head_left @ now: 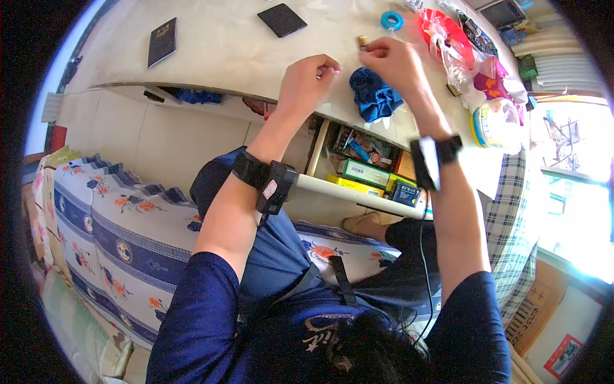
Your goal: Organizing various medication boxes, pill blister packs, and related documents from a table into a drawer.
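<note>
Both my hands are raised over the near part of the pale tabletop, a short gap between them. My left hand (309, 80) is closed, thumb and fingertips pinched together; whatever may be between them is too small to make out. My right hand (395, 64) is also closed, its thumb and forefinger gripping a small gold-coloured piece (362, 41) whose kind I cannot tell. Just below my right hand, a crumpled dark blue cloth (373, 96) lies at the table's front edge. Beyond the right hand is a roll of teal tape (392, 20).
Two flat black booklets (162, 43) (282, 20) lie on the table. At the right are a red plastic dish (451, 33) and a clear tub (495, 125). An open drawer (364, 194) with several small boxes juts out below my hands. A flowered cover (134, 230) lies at left.
</note>
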`<control>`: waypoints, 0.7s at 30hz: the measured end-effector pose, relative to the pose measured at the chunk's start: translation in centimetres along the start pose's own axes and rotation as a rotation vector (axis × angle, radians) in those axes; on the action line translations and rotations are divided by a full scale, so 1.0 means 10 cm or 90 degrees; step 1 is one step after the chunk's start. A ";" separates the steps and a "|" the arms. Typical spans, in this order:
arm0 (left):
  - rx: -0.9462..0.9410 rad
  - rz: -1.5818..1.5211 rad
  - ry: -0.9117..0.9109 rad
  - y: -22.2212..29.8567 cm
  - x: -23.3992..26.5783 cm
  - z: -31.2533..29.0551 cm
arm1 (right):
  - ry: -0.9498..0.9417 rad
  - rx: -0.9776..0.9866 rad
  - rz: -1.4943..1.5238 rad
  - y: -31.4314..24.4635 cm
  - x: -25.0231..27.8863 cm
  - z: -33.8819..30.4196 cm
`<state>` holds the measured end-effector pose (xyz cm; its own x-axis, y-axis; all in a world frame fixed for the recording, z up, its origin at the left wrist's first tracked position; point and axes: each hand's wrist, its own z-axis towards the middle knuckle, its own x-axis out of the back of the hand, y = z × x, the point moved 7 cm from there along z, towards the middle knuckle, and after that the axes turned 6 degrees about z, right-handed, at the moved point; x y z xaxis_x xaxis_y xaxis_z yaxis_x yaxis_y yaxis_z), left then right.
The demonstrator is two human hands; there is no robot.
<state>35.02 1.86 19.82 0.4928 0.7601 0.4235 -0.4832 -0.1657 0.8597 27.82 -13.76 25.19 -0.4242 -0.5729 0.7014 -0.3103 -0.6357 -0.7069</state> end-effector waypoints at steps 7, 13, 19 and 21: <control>0.009 -0.018 -0.007 0.07 0.04 0.00 | -0.149 -0.371 0.472 0.67 -0.02 -1.83; 0.000 -0.010 -0.021 0.10 0.04 0.02 | 0.134 -0.722 0.918 2.00 -0.85 -2.55; -0.008 -0.021 -0.054 0.27 -0.29 0.13 | 0.246 -0.215 0.344 3.34 -0.38 -2.24; 0.023 0.041 -0.052 0.00 -0.03 0.00 | 0.111 0.092 -0.133 2.25 -0.73 -2.08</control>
<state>34.87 1.61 19.64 0.5198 0.6932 0.4992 -0.4899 -0.2368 0.8390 6.24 -13.10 2.25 -0.5077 -0.3322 0.7949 -0.2870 -0.8047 -0.5196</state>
